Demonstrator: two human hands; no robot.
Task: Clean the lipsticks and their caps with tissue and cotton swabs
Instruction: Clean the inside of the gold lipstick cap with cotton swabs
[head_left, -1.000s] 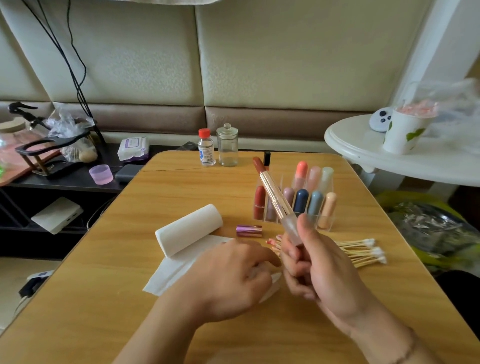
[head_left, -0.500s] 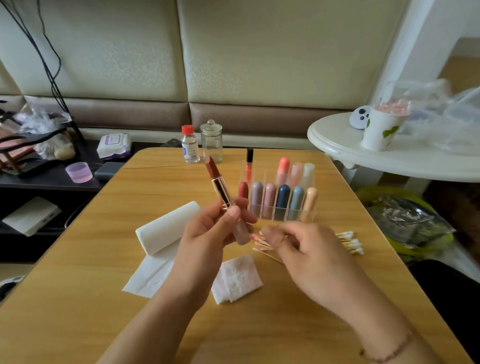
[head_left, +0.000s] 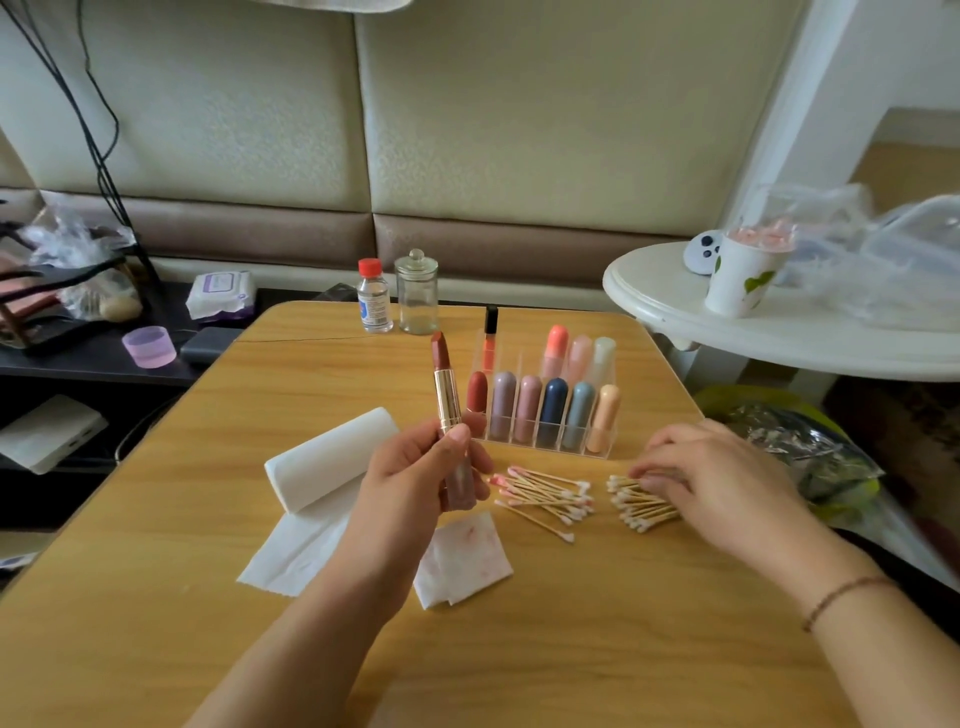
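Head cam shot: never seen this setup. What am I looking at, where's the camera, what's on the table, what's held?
No robot here: a person works with two bare hands, and the one camera sits on their head, looking forward and down. The left hand grips an uncapped lipstick, its brown-red tip pointing up. The right hand rests its fingertips on a pile of clean cotton swabs; whether it has pinched one I cannot tell. On the wooden table lie a second swab pile with pink-stained tips, a stained tissue square, a tissue roll, and a clear organizer of capped lipsticks. Behind stand a small red-capped bottle and a glass jar.
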